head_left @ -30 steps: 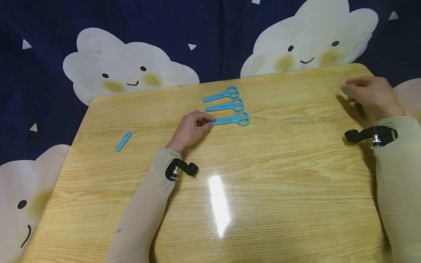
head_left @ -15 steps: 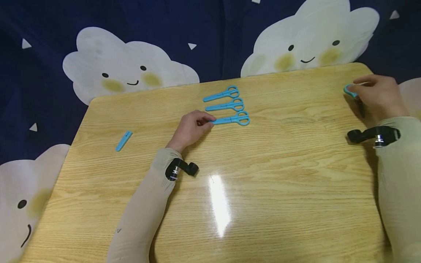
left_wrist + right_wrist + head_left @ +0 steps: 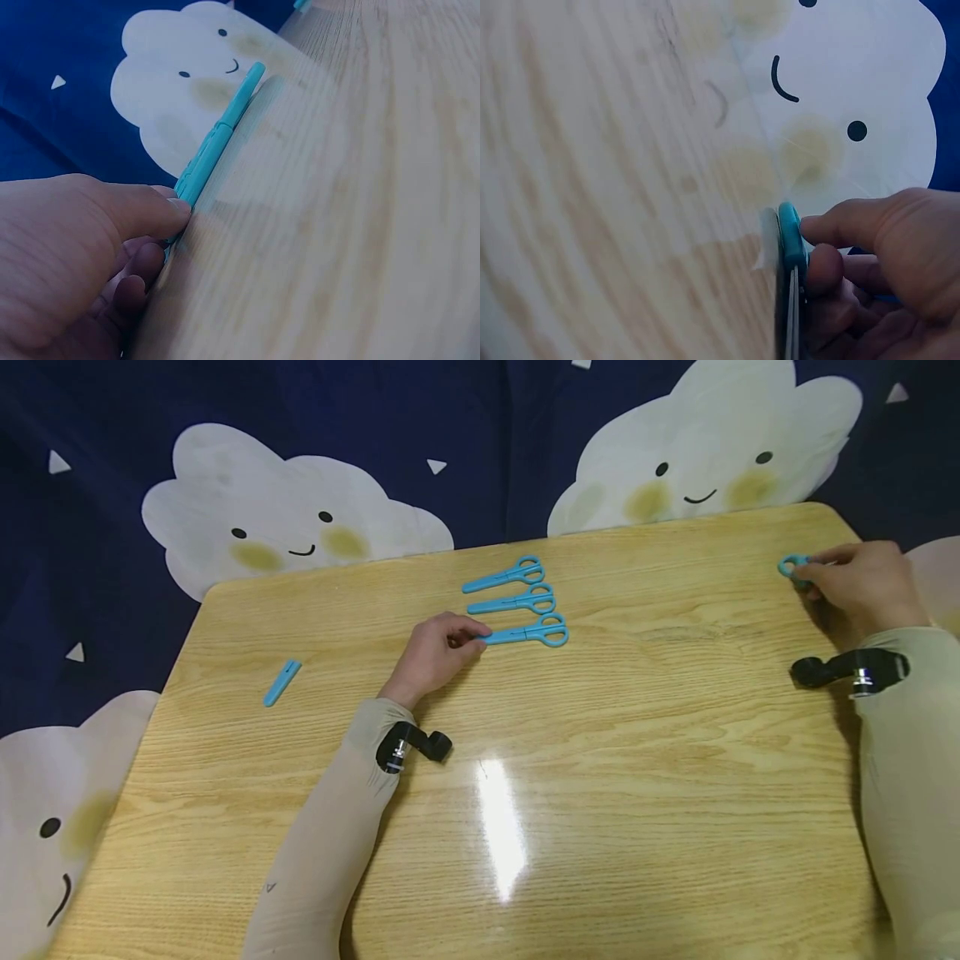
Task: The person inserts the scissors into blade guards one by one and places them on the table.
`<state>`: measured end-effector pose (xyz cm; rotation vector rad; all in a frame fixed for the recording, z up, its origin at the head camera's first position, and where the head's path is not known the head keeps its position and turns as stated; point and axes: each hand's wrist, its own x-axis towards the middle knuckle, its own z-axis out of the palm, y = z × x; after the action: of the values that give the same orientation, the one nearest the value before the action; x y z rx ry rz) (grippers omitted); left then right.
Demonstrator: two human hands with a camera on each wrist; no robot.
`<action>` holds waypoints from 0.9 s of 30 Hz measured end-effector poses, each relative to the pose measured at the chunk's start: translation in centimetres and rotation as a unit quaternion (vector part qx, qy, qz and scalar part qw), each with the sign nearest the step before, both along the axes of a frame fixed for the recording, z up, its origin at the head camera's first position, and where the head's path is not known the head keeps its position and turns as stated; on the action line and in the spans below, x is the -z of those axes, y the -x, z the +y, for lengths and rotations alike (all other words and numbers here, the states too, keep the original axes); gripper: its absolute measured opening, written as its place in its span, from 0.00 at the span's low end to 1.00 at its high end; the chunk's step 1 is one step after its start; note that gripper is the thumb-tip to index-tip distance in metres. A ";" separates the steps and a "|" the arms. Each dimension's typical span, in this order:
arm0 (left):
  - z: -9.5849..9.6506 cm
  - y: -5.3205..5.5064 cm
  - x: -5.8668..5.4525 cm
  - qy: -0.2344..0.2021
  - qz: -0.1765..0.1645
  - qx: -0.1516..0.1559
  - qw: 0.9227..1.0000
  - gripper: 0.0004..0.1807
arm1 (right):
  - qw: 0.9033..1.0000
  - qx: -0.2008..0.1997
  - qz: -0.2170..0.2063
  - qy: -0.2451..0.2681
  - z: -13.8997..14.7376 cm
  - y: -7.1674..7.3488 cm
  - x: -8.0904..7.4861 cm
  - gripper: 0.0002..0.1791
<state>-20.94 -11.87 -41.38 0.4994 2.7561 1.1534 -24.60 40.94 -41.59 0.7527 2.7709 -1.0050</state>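
Three pairs of blue scissors lie in a row on the table, blades covered by blue sheaths: a far pair [image 3: 498,578], a middle pair [image 3: 506,603] and a near pair [image 3: 528,633]. My left hand [image 3: 435,656] pinches the sheath tip of the near pair between thumb and fingers. At the table's right end, my right hand [image 3: 866,583] holds another pair of scissors [image 3: 790,238] by its blue handle. Bare metal blades run below that handle in the right wrist view, partly hidden by the fingers. A loose blue sheath [image 3: 282,682] lies to the left.
The wooden table [image 3: 637,777] has a rounded far right corner. Behind it hangs a dark blue cloth [image 3: 491,452] with smiling white clouds. Each wrist carries a black camera mount [image 3: 405,747].
My right hand has shifted slightly right, and the handle rings of its scissors have turned into fuller view. The left hand and the row of scissors stay put.
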 end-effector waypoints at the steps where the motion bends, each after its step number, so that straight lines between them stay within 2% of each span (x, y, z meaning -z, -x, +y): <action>1: 0.0 0.0 0.0 0.000 0.000 0.000 1.000 0.11 | 1.000 0.003 0.002 0.011 -0.1 0.0 0.0 0.26; 5: 0.0 0.0 -0.1 0.002 0.000 0.000 1.000 0.11 | 0.998 0.020 0.013 0.053 -0.2 0.0 0.0 0.13; 7: 0.0 0.0 -0.1 0.003 -0.001 -0.001 1.000 0.11 | 0.994 0.036 0.021 0.101 -0.3 0.0 0.1 0.08; 11: 0.1 0.0 -0.1 0.003 -0.003 -0.004 1.000 0.11 | 0.981 0.065 0.032 0.180 -0.2 -0.1 0.3 0.08; 14: 0.1 -0.1 -0.1 0.003 -0.005 -0.006 1.000 0.11 | 0.994 0.033 0.015 0.106 -0.1 -0.1 0.2 0.19; 15: 0.1 0.0 -0.1 0.003 -0.005 -0.007 1.000 0.11 | 0.998 0.018 0.008 0.063 -0.1 -0.1 0.2 0.25; 18: 0.0 0.0 0.0 0.003 -0.005 -0.008 1.000 0.11 | 0.999 -0.016 -0.012 -0.046 0.1 -0.1 0.2 0.39; 23: 0.0 -0.1 0.0 0.006 -0.005 -0.008 1.000 0.11 | 0.999 -0.006 -0.019 -0.029 -0.1 -0.2 0.1 0.38; 27: 0.1 -0.1 -0.1 0.005 -0.006 -0.007 1.000 0.11 | 1.000 0.011 -0.018 0.019 -0.2 -0.2 -0.2 0.27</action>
<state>-20.82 -11.81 -41.26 0.4724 2.7588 1.1407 -24.36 40.72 -41.36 0.7895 2.7100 -1.0343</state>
